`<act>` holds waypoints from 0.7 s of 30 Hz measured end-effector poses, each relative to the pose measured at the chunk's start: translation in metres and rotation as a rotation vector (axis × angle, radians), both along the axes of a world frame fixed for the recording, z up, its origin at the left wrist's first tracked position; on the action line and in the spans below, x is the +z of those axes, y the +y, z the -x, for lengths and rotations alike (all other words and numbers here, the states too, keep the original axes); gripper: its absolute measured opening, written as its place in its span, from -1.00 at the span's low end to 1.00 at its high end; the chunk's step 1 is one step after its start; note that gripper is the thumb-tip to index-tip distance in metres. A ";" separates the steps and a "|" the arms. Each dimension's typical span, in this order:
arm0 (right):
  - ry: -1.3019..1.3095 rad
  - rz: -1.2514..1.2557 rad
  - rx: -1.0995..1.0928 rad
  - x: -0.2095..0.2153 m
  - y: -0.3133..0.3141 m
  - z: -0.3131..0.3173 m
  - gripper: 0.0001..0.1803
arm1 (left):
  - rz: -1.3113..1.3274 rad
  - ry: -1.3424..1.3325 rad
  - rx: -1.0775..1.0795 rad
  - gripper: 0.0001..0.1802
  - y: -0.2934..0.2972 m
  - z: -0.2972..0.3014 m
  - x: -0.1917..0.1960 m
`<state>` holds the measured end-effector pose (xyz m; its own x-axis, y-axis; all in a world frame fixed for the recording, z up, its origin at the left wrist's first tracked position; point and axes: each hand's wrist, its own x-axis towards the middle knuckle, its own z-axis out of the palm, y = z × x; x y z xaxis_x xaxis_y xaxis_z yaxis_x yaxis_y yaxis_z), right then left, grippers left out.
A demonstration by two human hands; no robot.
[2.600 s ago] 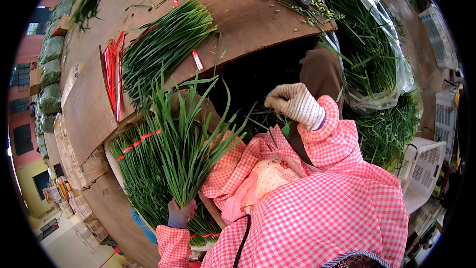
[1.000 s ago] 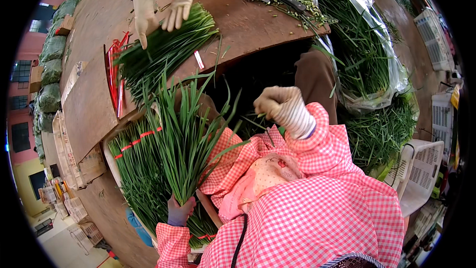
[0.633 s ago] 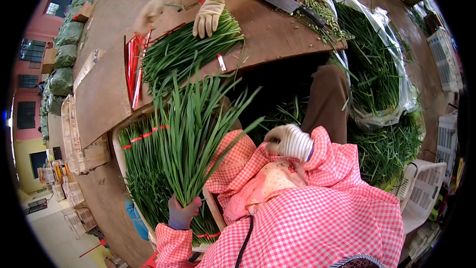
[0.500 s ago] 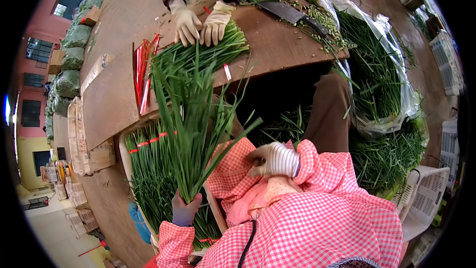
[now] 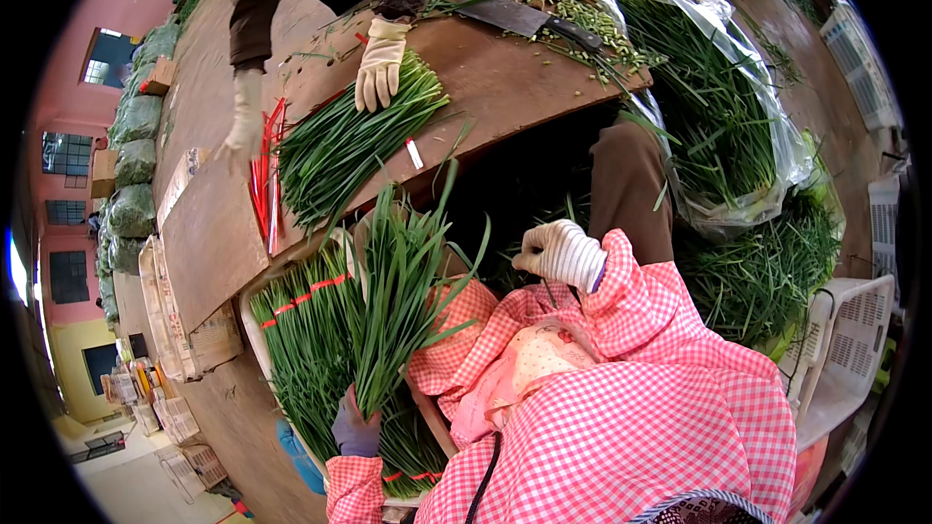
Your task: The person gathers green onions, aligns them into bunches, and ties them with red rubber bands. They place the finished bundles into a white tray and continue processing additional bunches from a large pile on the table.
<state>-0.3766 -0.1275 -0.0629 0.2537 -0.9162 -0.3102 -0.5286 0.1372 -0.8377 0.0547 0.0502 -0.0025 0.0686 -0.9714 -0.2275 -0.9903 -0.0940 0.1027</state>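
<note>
Green, limp-leaved chives: the bunch [image 5: 403, 306] stands fanned upward, near left of centre, its base clenched in the left hand [image 5: 356, 430], fingers wrapped tight round the stems. It looks light and floppy, the leaves bending and likely bruising easily; the firm stem end seems the only sound place to take hold. Under it a tray of tied bundles [image 5: 301, 349] with red bands lies against the board's near edge. The brown board [image 5: 505, 68] carries a loose chive heap [image 5: 349, 141] pressed by a co-worker's gloved hand [image 5: 379, 63], and a cleaver [image 5: 529, 19] farther right. The right hand [image 5: 561, 252], in a knit glove, hangs loosely curled and holds nothing. Far right, a clear bag of chives [image 5: 718, 107] and a white crate [image 5: 854, 349] crowd the floor.
</note>
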 end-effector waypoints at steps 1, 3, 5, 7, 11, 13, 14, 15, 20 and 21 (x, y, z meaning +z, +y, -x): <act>0.004 -0.002 -0.027 0.004 -0.004 0.003 -0.70 | 0.020 0.002 -0.022 -0.23 0.000 -0.004 -0.002; -0.017 -0.001 -0.091 0.008 -0.012 0.007 -0.66 | 0.036 0.004 -0.031 -0.23 -0.001 -0.007 -0.003; -0.048 0.060 -0.119 0.006 -0.022 0.008 -0.66 | 0.044 -0.019 -0.057 -0.23 -0.003 -0.009 -0.004; -0.091 0.126 -0.107 0.019 -0.030 0.002 -0.67 | 0.056 -0.029 -0.073 -0.24 -0.003 -0.009 -0.005; -0.078 0.334 -0.042 0.033 -0.050 -0.022 -0.64 | 0.063 -0.025 -0.086 -0.25 -0.003 -0.011 -0.003; -0.053 0.385 0.034 0.043 -0.060 -0.033 -0.62 | 0.041 -0.022 -0.079 -0.25 -0.006 -0.007 0.000; -0.042 0.417 0.092 0.047 -0.063 -0.040 -0.62 | 0.036 -0.026 -0.078 -0.25 -0.005 -0.008 -0.001; 0.090 0.399 0.250 0.049 -0.067 -0.048 -0.65 | 0.034 -0.029 -0.077 -0.25 -0.006 -0.009 -0.002; -0.295 0.457 0.075 0.016 -0.065 -0.064 -0.78 | 0.020 -0.018 -0.078 -0.26 -0.008 -0.007 -0.001; -0.359 0.383 -0.006 0.018 -0.064 -0.061 -0.80 | 0.012 -0.015 -0.066 -0.26 -0.005 -0.010 -0.002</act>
